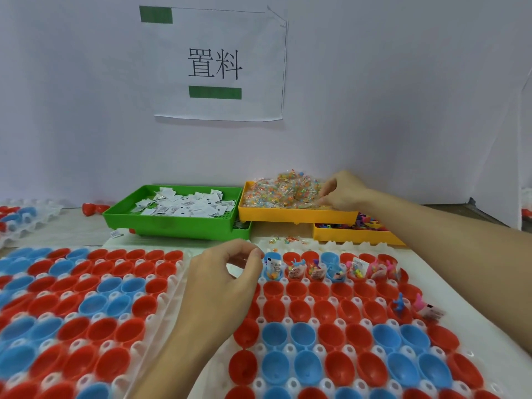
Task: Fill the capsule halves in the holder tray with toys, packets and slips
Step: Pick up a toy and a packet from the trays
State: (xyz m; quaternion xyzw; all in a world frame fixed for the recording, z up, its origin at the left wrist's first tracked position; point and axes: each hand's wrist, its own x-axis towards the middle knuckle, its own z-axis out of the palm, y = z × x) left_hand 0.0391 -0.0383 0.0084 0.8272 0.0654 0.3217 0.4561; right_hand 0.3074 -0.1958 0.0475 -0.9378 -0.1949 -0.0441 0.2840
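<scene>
My right hand reached into the upper yellow tray at the far edge of the surface, fingers curled into the heap of clear packets; whether they had closed on one, I could not tell. My left hand hovered over the far edge of the right holder tray, thumb and forefinger pinched together beside a blue capsule half. If anything sat between them, it was too small to make out.

By my reckoning the job had barely begun. Only the far row of the right holder tray was loaded: its halves held slips, small toys and bright packets, from that blue half across toward the right edge. One row nearer me but one, by the right edge, a blue toy stood in a red half and a pink toy with a slip lay in its neighbour. Every other red and blue half in that tray gaped open, with nothing in it that I could see.

The left holder tray, filling the near left corner, looked untouched, all of its halves bare.

Supplies remained plentiful. The green tray at the far edge was strewn with white slips, and a lower yellow tray, partly under the upper one, held small coloured toys. A few loose packets lay on the surface between the trays and the holder.
</scene>
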